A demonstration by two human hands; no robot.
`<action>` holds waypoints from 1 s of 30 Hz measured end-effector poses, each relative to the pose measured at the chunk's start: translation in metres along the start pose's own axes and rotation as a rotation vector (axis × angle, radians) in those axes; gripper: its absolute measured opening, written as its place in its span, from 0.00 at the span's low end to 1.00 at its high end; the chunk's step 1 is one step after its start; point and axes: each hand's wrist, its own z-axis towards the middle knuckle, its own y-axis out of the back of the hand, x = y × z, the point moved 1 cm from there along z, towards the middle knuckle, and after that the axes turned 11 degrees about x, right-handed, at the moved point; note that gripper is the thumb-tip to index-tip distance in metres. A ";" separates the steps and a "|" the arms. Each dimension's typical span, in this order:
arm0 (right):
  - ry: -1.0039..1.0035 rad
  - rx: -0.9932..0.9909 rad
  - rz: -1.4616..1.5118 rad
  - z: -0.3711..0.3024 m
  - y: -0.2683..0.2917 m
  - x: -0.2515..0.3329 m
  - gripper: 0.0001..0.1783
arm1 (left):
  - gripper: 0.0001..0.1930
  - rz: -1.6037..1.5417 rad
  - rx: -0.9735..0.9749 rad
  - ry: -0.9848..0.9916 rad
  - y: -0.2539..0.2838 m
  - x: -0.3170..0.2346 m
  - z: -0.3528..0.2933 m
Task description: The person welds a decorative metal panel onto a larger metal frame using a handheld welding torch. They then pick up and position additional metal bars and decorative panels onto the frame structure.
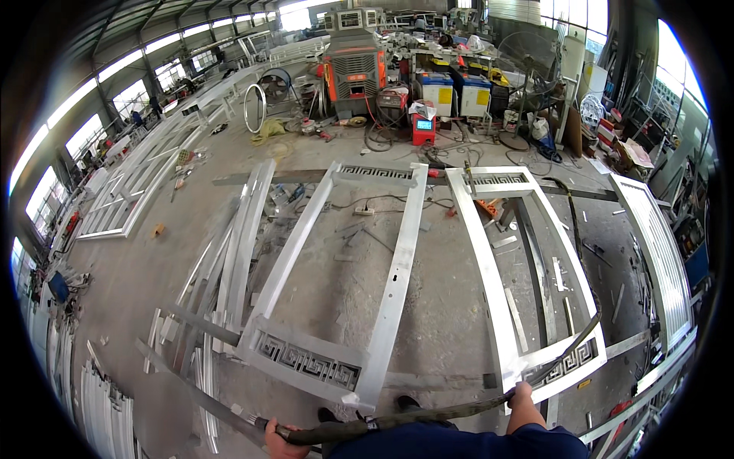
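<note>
Across my body runs a thick dark sleeved cable [428, 418]. My left hand [284, 441] is closed round it near its end, where a short tip sticks out to the left; what the tip is I cannot make out. Farther along, my right hand [522, 394] grips the same cable above the lower right part of a metal door frame [489, 283]. From there the cable curves up over that frame's right side to its far end. A second metal door frame [397, 275], with key-pattern panels at both ends, lies in front of me.
Metal bars [202, 398] support the frames. A slatted panel [654, 260] leans at the right, and loose profiles [237, 245] lie left. Farther back stand an orange and grey machine [355, 73], a red box with a lit screen [423, 128] and tangled cables. Metal scraps litter the floor.
</note>
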 end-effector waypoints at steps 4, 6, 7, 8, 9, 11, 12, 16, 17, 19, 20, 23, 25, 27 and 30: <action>-0.031 -0.100 0.007 -0.077 -0.002 0.002 0.11 | 0.14 0.084 0.102 0.152 -0.033 -0.024 0.032; -0.079 -0.100 0.080 -0.126 -0.005 -0.025 0.16 | 0.11 0.086 0.156 0.190 -0.056 -0.051 0.048; -0.088 -0.085 0.077 -0.137 0.012 -0.034 0.16 | 0.11 0.107 0.210 0.249 -0.066 -0.059 0.059; -0.120 -0.054 0.070 -0.149 0.022 -0.058 0.16 | 0.11 0.134 0.259 0.280 -0.070 -0.074 0.067; -0.063 -0.098 0.011 -0.158 0.042 -0.081 0.16 | 0.10 0.186 0.322 0.330 -0.072 -0.085 0.085; 0.054 -0.152 -0.081 -0.158 0.115 -0.102 0.15 | 0.11 0.180 0.372 0.460 -0.075 -0.093 0.119; 0.131 -0.162 -0.122 -0.162 0.165 -0.083 0.14 | 0.11 0.133 0.401 0.559 -0.071 -0.086 0.138; 0.176 0.093 -0.582 -0.272 0.108 -0.208 0.10 | 0.12 0.310 0.351 0.443 -0.116 -0.144 0.118; 0.277 0.205 -0.730 -0.311 0.096 -0.209 0.11 | 0.12 0.340 0.375 0.380 -0.117 -0.142 0.126; 0.481 0.424 -0.953 -0.369 0.083 -0.208 0.15 | 0.12 0.341 0.400 0.411 -0.130 -0.137 0.123; 0.551 0.512 -1.025 -0.384 0.076 -0.208 0.18 | 0.12 0.344 0.412 0.421 -0.139 -0.133 0.117; 0.514 0.242 -1.755 -0.234 0.109 -0.230 0.16 | 0.12 0.322 0.486 0.581 -0.159 -0.097 0.104; 0.431 0.075 -2.017 -0.172 0.047 -0.233 0.28 | 0.12 0.368 0.537 0.606 -0.165 -0.073 0.095; 0.178 0.038 -1.279 -0.159 -0.026 -0.210 0.38 | 0.11 0.424 0.532 0.661 -0.178 -0.041 0.062; 0.409 0.608 -1.020 -0.261 -0.186 -0.167 0.36 | 0.10 0.530 0.585 0.712 -0.184 -0.014 0.035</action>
